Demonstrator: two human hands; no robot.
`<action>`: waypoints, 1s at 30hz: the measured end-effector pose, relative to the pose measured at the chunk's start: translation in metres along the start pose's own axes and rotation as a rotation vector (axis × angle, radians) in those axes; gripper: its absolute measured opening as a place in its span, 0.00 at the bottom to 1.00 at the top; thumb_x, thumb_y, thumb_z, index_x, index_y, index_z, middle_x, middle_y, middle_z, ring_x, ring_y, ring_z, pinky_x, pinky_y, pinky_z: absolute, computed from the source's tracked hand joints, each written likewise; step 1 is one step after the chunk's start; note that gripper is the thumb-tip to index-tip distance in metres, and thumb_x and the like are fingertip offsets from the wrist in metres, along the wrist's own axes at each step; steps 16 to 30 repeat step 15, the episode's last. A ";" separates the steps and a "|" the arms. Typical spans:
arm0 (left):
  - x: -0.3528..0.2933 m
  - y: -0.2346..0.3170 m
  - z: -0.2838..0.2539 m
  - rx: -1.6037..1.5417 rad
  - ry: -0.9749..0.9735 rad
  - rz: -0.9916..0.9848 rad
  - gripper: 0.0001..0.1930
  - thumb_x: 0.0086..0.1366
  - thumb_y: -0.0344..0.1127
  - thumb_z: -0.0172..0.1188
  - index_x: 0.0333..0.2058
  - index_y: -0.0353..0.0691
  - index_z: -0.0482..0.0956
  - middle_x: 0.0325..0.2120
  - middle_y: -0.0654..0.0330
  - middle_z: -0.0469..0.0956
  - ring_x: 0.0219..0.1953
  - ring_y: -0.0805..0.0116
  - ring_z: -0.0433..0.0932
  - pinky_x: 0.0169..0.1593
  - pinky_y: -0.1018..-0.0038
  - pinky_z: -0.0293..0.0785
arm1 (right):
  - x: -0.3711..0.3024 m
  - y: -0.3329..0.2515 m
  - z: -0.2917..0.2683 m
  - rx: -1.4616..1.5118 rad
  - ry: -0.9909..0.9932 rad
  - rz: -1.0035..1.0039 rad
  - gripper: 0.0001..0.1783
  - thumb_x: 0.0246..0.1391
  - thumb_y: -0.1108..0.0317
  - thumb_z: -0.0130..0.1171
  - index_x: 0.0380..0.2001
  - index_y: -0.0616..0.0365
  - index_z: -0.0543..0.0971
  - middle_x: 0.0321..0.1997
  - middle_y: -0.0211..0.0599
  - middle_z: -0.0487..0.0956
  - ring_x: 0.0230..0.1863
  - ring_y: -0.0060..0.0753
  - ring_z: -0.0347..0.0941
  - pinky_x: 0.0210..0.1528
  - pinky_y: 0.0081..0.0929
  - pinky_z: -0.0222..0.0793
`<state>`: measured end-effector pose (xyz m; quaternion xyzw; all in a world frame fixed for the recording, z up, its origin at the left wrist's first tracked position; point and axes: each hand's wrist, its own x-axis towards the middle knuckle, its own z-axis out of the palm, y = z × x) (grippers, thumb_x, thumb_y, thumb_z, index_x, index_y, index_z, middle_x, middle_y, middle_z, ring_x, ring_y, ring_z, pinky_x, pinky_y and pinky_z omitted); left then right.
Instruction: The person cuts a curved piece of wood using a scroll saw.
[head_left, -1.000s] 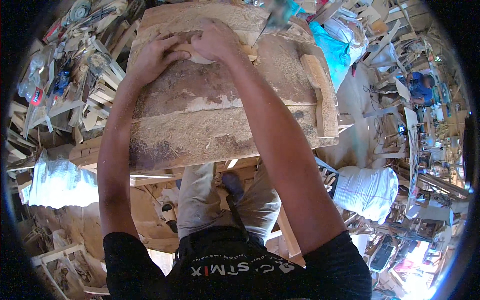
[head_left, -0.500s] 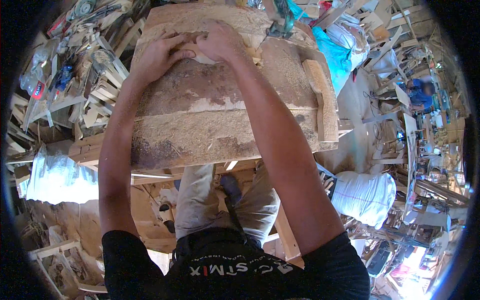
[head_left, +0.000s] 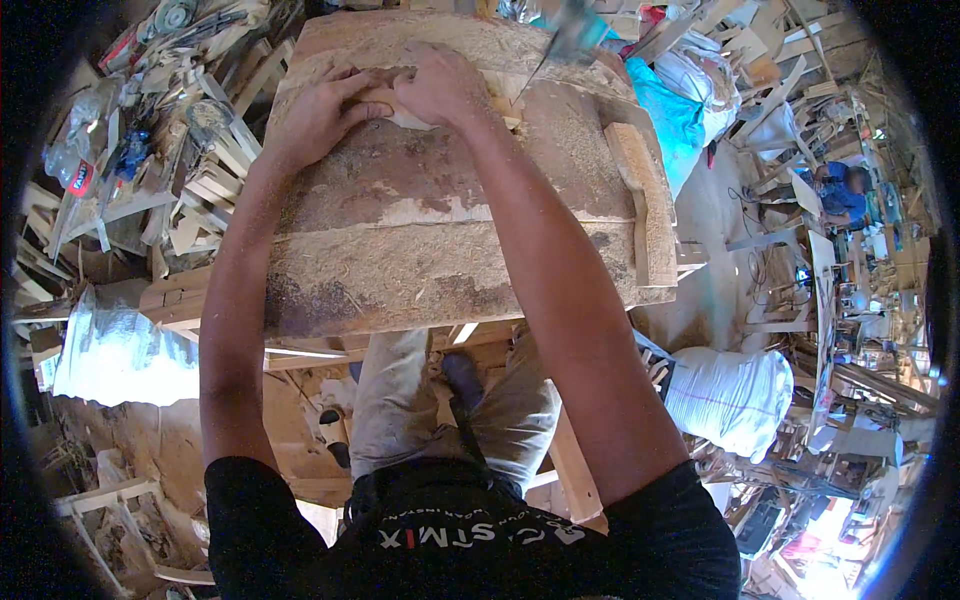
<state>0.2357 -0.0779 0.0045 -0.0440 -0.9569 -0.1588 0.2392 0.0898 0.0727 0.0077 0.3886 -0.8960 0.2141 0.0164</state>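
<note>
— Sawdust-covered plank workbench (head_left: 430, 260) fills the view. What lies left of the hands?

— Loose pale offcuts of wood (head_left: 215, 150), heaped beside the left hand (head_left: 320, 110). That hand presses flat, fingers spread, on a small pale wooden piece (head_left: 400, 105), likely pinning it.

— And the other?

— The right hand (head_left: 440, 85) curls over the same piece, just touching the left. Its long axis seems to run left to right; mostly hidden. A wooden strip (head_left: 640, 200) lies well right.

Cluttered sunlit workshop, wood offcuts (head_left: 215, 165), white sacks (head_left: 735, 395), sawdust-strewn floor (head_left: 715, 210).
</note>
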 end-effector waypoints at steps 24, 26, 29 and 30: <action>0.003 0.004 0.002 -0.056 -0.023 -0.029 0.22 0.66 0.48 0.66 0.53 0.42 0.82 0.46 0.49 0.78 0.51 0.44 0.78 0.53 0.55 0.74 | -0.001 0.001 -0.007 0.054 0.000 0.030 0.37 0.58 0.53 0.56 0.69 0.55 0.69 0.68 0.54 0.73 0.69 0.55 0.69 0.71 0.46 0.66; 0.003 0.004 0.002 -0.056 -0.023 -0.029 0.22 0.66 0.48 0.66 0.53 0.42 0.82 0.46 0.49 0.78 0.51 0.44 0.78 0.53 0.55 0.74 | -0.001 0.001 -0.007 0.054 0.000 0.030 0.37 0.58 0.53 0.56 0.69 0.55 0.69 0.68 0.54 0.73 0.69 0.55 0.69 0.71 0.46 0.66; 0.003 0.004 0.002 -0.056 -0.023 -0.029 0.22 0.66 0.48 0.66 0.53 0.42 0.82 0.46 0.49 0.78 0.51 0.44 0.78 0.53 0.55 0.74 | -0.001 0.001 -0.007 0.054 0.000 0.030 0.37 0.58 0.53 0.56 0.69 0.55 0.69 0.68 0.54 0.73 0.69 0.55 0.69 0.71 0.46 0.66; 0.003 0.004 0.002 -0.056 -0.023 -0.029 0.22 0.66 0.48 0.66 0.53 0.42 0.82 0.46 0.49 0.78 0.51 0.44 0.78 0.53 0.55 0.74 | -0.001 0.001 -0.007 0.054 0.000 0.030 0.37 0.58 0.53 0.56 0.69 0.55 0.69 0.68 0.54 0.73 0.69 0.55 0.69 0.71 0.46 0.66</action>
